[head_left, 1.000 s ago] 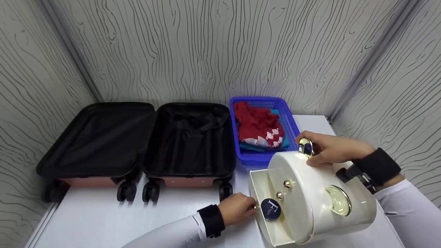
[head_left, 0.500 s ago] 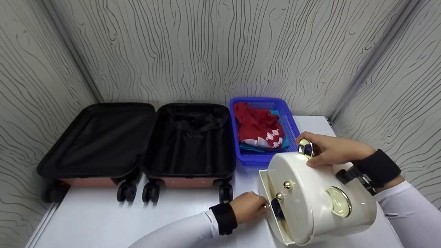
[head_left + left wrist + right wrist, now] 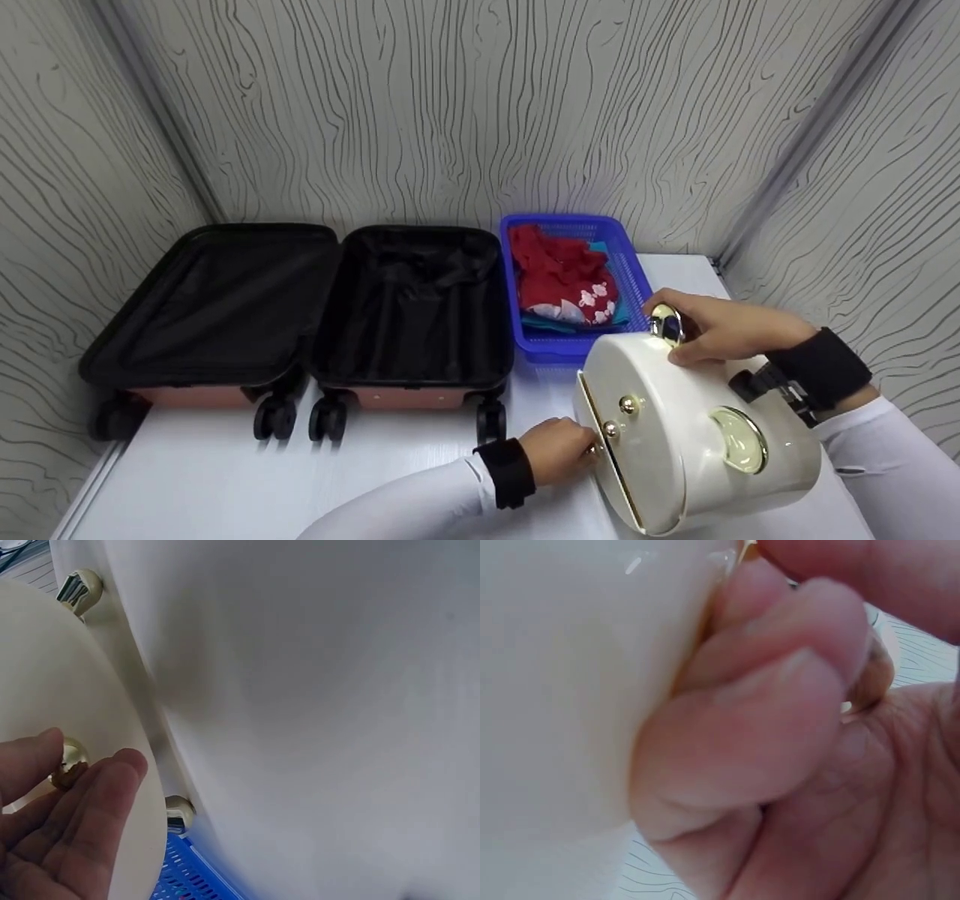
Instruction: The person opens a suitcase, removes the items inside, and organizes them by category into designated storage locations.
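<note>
A glossy white cosmetics box [image 3: 697, 427] with gold fittings stands at the right of the head view. Its drawer front [image 3: 604, 457] sits almost flush, leaving a narrow gold-edged gap. My left hand [image 3: 559, 451] is at that front, thumb and fingers on either side of a small gold drawer knob [image 3: 71, 757]. On top of the box, my right hand [image 3: 720, 326] grips a shiny gold fitting [image 3: 666, 324], its curled fingers [image 3: 742, 742] against the white wall. The drawer's contents are hidden.
An open suitcase with black lining [image 3: 409, 307] lies at the left, its other half [image 3: 225, 307] beside it. Behind the box is a blue basket [image 3: 562, 352] holding red clothing [image 3: 559, 274] and something teal. Patterned walls [image 3: 420, 112] enclose the white table [image 3: 315, 472].
My left hand has moved right, pushing the drawer into the box. A round dark blue case inside it has gone from sight. My right hand stays on the gold fitting.
</note>
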The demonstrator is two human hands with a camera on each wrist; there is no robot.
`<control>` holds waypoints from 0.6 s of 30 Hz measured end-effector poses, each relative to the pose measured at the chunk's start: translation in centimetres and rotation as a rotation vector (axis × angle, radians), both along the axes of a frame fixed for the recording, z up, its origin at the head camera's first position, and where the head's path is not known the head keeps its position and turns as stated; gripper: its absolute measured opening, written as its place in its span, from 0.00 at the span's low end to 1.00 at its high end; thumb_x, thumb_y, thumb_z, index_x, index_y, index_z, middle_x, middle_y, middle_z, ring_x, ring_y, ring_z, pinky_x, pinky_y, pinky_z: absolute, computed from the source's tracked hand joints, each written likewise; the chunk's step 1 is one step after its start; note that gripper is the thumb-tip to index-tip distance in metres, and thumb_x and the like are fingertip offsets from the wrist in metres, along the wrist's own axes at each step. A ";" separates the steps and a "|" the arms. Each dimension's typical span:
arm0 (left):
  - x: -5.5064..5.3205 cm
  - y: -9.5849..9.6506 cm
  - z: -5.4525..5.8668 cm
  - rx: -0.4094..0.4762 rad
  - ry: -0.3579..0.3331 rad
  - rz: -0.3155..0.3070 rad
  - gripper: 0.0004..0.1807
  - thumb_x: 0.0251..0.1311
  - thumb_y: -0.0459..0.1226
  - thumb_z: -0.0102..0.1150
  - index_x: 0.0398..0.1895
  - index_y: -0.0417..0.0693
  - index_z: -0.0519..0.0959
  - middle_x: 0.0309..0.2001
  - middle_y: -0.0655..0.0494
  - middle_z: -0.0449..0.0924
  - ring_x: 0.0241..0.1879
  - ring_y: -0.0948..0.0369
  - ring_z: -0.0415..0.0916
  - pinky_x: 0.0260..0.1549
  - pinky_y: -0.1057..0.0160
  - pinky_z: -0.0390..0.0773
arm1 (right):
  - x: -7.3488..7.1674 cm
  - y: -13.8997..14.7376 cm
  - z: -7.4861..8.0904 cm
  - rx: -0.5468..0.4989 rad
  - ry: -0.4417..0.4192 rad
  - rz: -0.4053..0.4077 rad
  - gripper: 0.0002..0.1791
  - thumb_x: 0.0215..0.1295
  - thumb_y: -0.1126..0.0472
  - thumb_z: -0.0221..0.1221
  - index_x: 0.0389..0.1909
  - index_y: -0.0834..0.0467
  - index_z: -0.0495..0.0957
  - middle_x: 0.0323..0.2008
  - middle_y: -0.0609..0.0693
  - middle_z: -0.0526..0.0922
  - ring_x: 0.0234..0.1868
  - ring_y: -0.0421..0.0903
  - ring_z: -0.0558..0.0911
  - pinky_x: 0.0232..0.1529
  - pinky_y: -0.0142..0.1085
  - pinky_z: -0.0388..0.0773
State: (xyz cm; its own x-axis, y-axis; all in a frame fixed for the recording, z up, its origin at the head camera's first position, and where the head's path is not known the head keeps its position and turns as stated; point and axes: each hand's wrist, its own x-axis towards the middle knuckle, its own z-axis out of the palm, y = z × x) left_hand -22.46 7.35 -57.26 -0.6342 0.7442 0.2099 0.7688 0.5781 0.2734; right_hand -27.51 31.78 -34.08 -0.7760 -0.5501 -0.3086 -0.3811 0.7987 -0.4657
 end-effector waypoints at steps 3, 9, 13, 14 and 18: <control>0.0 0.5 0.2 -0.006 0.002 0.010 0.09 0.71 0.40 0.68 0.30 0.53 0.85 0.29 0.62 0.90 0.28 0.66 0.87 0.29 0.69 0.80 | 0.0 0.1 0.1 0.001 0.003 -0.001 0.30 0.70 0.57 0.71 0.68 0.50 0.69 0.38 0.48 0.81 0.38 0.43 0.79 0.40 0.35 0.77; 0.1 1.0 0.2 -0.020 -0.023 0.014 0.08 0.72 0.40 0.68 0.31 0.53 0.85 0.30 0.61 0.91 0.29 0.65 0.88 0.29 0.68 0.80 | 0.3 0.3 0.1 -0.007 0.020 -0.007 0.30 0.69 0.57 0.72 0.68 0.51 0.70 0.36 0.46 0.80 0.36 0.42 0.78 0.37 0.34 0.77; 0.0 1.0 0.0 -0.010 -0.042 0.011 0.07 0.73 0.41 0.68 0.34 0.53 0.87 0.32 0.62 0.91 0.30 0.65 0.88 0.29 0.70 0.80 | 0.3 0.4 0.2 -0.008 0.010 -0.018 0.31 0.69 0.57 0.71 0.69 0.52 0.70 0.36 0.47 0.80 0.35 0.43 0.78 0.36 0.34 0.77; 0.0 1.0 -0.1 -0.008 -0.045 0.012 0.07 0.73 0.41 0.67 0.35 0.53 0.87 0.32 0.62 0.91 0.30 0.65 0.88 0.30 0.70 0.80 | 0.3 0.4 0.2 -0.010 0.004 -0.021 0.31 0.69 0.57 0.71 0.69 0.53 0.69 0.37 0.48 0.80 0.35 0.43 0.78 0.36 0.34 0.77; 0.1 0.9 -0.4 -0.013 -0.050 0.006 0.06 0.74 0.42 0.67 0.37 0.54 0.89 0.32 0.63 0.91 0.29 0.67 0.87 0.30 0.72 0.79 | 0.4 0.4 0.1 -0.017 -0.014 -0.030 0.33 0.68 0.57 0.72 0.69 0.53 0.69 0.37 0.48 0.80 0.36 0.44 0.79 0.37 0.35 0.78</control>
State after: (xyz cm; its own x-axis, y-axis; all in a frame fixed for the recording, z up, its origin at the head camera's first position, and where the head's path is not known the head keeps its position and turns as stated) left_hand -22.37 8.24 -57.64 -0.6481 0.7427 0.1685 0.7509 0.5863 0.3039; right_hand -27.15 32.19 -33.96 -0.7880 -0.5318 -0.3104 -0.3505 0.8018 -0.4840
